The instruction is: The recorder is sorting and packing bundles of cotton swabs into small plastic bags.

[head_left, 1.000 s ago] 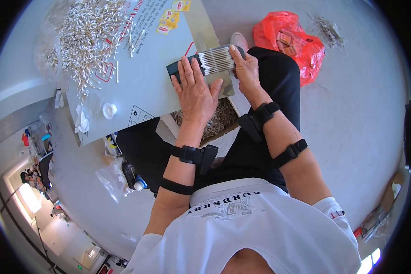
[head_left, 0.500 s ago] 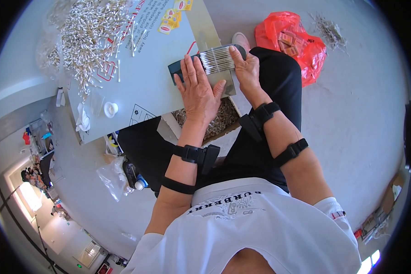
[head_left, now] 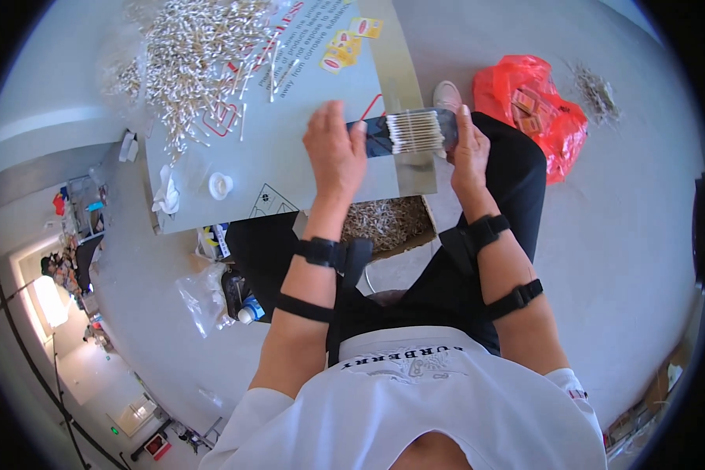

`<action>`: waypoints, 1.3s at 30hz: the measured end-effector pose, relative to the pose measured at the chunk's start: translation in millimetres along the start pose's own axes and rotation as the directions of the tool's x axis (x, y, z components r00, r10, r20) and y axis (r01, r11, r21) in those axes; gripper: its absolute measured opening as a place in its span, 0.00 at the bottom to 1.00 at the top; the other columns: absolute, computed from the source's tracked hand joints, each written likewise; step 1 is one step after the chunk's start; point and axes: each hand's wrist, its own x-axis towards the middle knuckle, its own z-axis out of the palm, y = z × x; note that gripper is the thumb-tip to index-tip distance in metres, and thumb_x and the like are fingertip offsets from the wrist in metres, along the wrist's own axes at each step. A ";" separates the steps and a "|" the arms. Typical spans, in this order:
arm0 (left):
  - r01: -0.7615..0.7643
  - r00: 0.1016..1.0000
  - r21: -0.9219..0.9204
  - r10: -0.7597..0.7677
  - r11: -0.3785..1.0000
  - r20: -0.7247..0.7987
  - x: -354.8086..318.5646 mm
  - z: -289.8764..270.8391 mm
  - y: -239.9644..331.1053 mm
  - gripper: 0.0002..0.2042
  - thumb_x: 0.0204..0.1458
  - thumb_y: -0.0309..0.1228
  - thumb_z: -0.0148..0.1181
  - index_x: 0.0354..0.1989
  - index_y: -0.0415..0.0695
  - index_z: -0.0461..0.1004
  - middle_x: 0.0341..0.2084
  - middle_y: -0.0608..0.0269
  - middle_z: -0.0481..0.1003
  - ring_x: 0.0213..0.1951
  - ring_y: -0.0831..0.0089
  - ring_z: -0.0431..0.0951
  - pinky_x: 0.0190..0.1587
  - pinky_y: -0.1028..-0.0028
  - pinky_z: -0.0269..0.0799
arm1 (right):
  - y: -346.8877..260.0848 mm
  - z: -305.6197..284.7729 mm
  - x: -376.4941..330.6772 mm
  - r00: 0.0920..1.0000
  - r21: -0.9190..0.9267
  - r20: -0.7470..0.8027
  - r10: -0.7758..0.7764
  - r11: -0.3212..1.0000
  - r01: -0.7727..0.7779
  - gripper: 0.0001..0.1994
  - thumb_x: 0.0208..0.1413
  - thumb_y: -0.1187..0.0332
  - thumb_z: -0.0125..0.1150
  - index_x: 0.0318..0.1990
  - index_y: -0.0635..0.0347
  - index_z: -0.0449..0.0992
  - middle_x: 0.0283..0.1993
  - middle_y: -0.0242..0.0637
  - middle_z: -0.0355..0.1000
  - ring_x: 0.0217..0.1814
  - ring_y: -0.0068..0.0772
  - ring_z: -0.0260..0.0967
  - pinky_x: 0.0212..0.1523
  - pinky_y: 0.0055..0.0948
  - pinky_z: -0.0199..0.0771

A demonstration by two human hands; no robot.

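Observation:
A row of cotton swabs [head_left: 417,131] lies side by side on a dark, flat, narrow holder [head_left: 377,136] above the table's near right edge. My right hand [head_left: 470,153] grips the holder's right end, thumb on top and fingers underneath. My left hand [head_left: 334,153] is at the holder's left end, slightly blurred, fingers stretched up and thumb apart. Whether its thumb touches the holder I cannot tell. A large heap of loose cotton swabs [head_left: 200,59] covers the table's far left, with a few strays nearer.
On the table [head_left: 290,176] are a small white round cup [head_left: 220,186], crumpled white tissue [head_left: 165,192] and yellow packets [head_left: 341,51]. Below its edge stands a box of swab pieces [head_left: 392,223]. A red plastic bag [head_left: 525,110] with small packs sits on the floor at right.
My left hand has slid left off the swabs to the holder's end, uncovering it. My right hand still grips the right end. The whole view has shifted slightly.

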 end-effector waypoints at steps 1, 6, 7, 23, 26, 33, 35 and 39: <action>0.021 0.996 0.043 -0.018 0.999 -0.084 11.9 -3.8 -15.4 0.22 0.49 0.30 0.63 0.53 0.39 0.67 0.49 0.50 0.70 0.53 0.50 0.67 0.55 0.53 0.61 | -2.1 2.0 -0.2 0.999 0.018 -0.037 0.036 0.999 -0.036 0.22 0.58 0.43 0.58 0.24 0.50 0.72 0.17 0.19 0.59 0.16 0.14 0.51 0.18 0.20 0.46; 0.328 0.924 0.118 -0.293 0.937 -0.246 64.0 -20.6 -89.6 0.11 0.46 0.26 0.65 0.38 0.40 0.76 0.41 0.54 0.75 0.45 0.58 0.73 0.48 0.62 0.68 | -2.5 -3.1 4.8 0.991 0.109 -0.037 0.129 0.986 -0.124 0.21 0.56 0.42 0.60 0.26 0.49 0.73 0.17 0.20 0.58 0.14 0.15 0.50 0.16 0.19 0.46; 0.403 0.895 0.109 -0.366 0.909 -0.257 71.9 -22.4 -98.1 0.10 0.45 0.26 0.66 0.37 0.40 0.77 0.40 0.55 0.75 0.43 0.60 0.74 0.45 0.62 0.69 | -3.0 -1.6 4.4 0.991 0.111 -0.053 0.121 0.987 -0.114 0.21 0.56 0.42 0.61 0.26 0.49 0.73 0.17 0.20 0.58 0.14 0.15 0.50 0.16 0.19 0.46; 0.246 0.963 0.256 -0.266 0.935 0.044 118.4 24.5 -55.3 0.19 0.38 0.38 0.74 0.36 0.41 0.78 0.34 0.57 0.77 0.38 0.62 0.77 0.43 0.63 0.73 | -11.1 6.6 -4.7 0.990 0.088 0.015 0.143 0.986 -0.143 0.21 0.52 0.45 0.66 0.28 0.55 0.77 0.19 0.19 0.61 0.17 0.12 0.53 0.18 0.18 0.47; 0.367 0.908 0.021 -0.363 0.930 0.212 112.8 12.4 -63.7 0.14 0.37 0.32 0.73 0.30 0.41 0.76 0.28 0.59 0.76 0.34 0.61 0.76 0.39 0.62 0.73 | -14.1 15.9 -9.0 0.988 0.158 0.085 0.129 0.977 -0.141 0.14 0.52 0.56 0.70 0.31 0.57 0.79 0.22 0.19 0.67 0.18 0.10 0.54 0.18 0.18 0.50; 0.620 0.784 -0.556 -0.413 0.553 0.464 55.4 -20.8 -2.0 0.07 0.43 0.19 0.67 0.30 0.36 0.74 0.23 0.63 0.76 0.23 0.81 0.73 0.27 0.80 0.69 | -1.5 11.6 -3.5 0.992 0.103 0.122 0.018 0.994 -0.030 0.12 0.50 0.60 0.73 0.34 0.56 0.78 0.26 0.20 0.71 0.22 0.10 0.60 0.22 0.16 0.56; 0.645 0.763 -0.591 -0.378 0.484 0.524 39.3 -23.1 12.9 0.05 0.46 0.18 0.65 0.31 0.38 0.75 0.21 0.67 0.75 0.20 0.86 0.70 0.20 0.85 0.61 | -3.4 16.9 -5.8 0.995 0.145 0.104 -0.010 0.989 -0.005 0.09 0.52 0.67 0.71 0.35 0.63 0.80 0.30 0.23 0.74 0.29 0.13 0.64 0.31 0.18 0.63; 0.608 0.789 -0.554 -0.360 0.568 0.498 20.9 -16.0 24.8 0.05 0.47 0.20 0.65 0.31 0.38 0.76 0.22 0.67 0.76 0.22 0.86 0.71 0.23 0.84 0.64 | 0.0 16.6 -4.1 0.994 0.134 0.108 -0.018 0.991 0.004 0.09 0.53 0.67 0.70 0.36 0.64 0.80 0.32 0.25 0.75 0.31 0.15 0.66 0.34 0.20 0.66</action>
